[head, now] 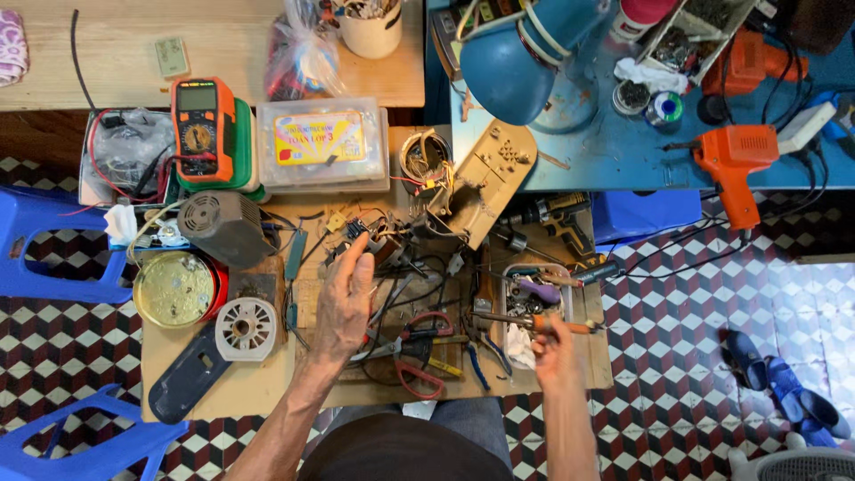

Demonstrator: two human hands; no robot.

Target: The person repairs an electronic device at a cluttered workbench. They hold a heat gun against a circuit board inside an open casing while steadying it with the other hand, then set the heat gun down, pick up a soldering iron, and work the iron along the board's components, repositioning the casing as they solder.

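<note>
the low wooden worktop [267, 396] is crowded with parts and tools. near its middle sits a small motor assembly [378, 239], dark metal with copper-coloured windings and tangled red and black wires. the left hand [343, 303] reaches to it, grip pinched on a small part at its edge. the right hand [554, 349] has its grip clenched around an orange-handled screwdriver [534, 322], lying level above a white tray [515, 343].

Pretty bright, even daylight overall, with a washed-out glare patch on the tiled floor [802, 294] at right; mostly sharp, soft shadows, slight wide-angle bend near edges.
</note>
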